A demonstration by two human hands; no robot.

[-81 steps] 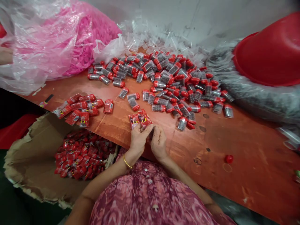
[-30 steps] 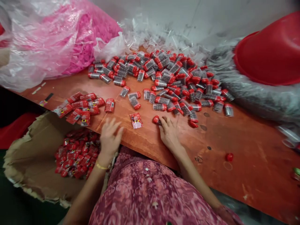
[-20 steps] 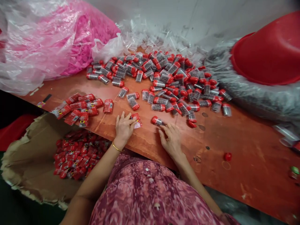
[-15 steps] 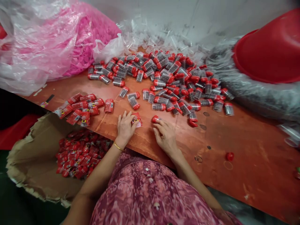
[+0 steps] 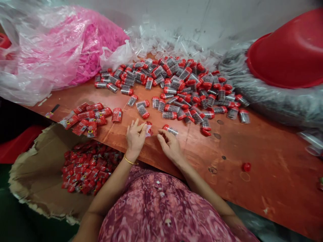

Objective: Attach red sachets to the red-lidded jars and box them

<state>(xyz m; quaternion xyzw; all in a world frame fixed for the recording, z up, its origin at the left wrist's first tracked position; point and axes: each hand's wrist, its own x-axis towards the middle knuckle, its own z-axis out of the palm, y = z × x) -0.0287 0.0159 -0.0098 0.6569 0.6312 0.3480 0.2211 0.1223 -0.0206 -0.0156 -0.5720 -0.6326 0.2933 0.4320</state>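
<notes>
My left hand (image 5: 135, 137), wearing a bangle, pinches a small red printed label (image 5: 149, 130) between thumb and fingers above the table's front part. Part of the label is pale and bends outward. My right hand (image 5: 170, 145) is just right of it, fingers loosely curved and thumb apart, with nothing visible in its grasp. Right behind its fingertips lies a clear container (image 5: 172, 130) with a red cap and dark contents. To the left, a small group of red-wrapped containers (image 5: 86, 115) rests near the table edge, and a single wrapped container (image 5: 116, 115) stands apart from it.
A large heap of clear red-capped containers (image 5: 176, 80) covers the table's back middle, with empty clear tubes (image 5: 161, 42) behind. Pink-filled plastic bag (image 5: 83, 43) stands left; a red tub (image 5: 287, 53) sits on a dark-filled bag (image 5: 275, 107) right. Below left, a torn carton (image 5: 37, 181) holds wrapped containers.
My left hand has raised and turned the label, its pale side now showing. My right hand has drawn back left from the red-capped container, which stays on the table.
</notes>
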